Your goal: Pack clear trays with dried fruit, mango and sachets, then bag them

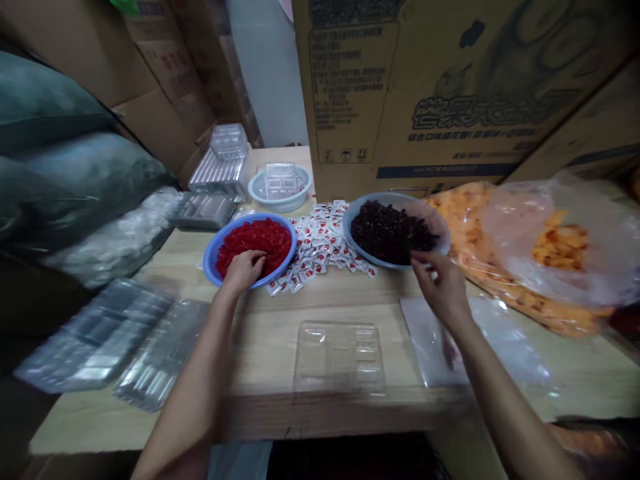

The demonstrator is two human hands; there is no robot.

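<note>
My left hand (pixel 245 269) reaches over the near rim of a blue bowl (pixel 212 261), its curled fingers drawn together at the heap of small red pieces (pixel 263 237). What lies between those fingertips is hidden. At the front edge of a pale blue bowl (pixel 349 230) of dark, glossy pieces (pixel 387 227) is my right hand (pixel 443 287). Its thumb and fingers are pinched; a small whitish spot shows by them, too small to name. Between my forearms, a clear plastic tray (pixel 340 357) with moulded compartments lies on the wooden table (pixel 260 333).
Small printed white sachets (pixel 325 240) lie piled between the bowls. Clear trays (pixel 100 337) are stacked at left and more stacks (pixel 220 167) stand behind. Another bowl (pixel 280 202) holds clear trays. Plastic sheets (pixel 510 340) and bagged orange pieces (pixel 470 220) lie at right. A large carton (pixel 400 100) stands behind.
</note>
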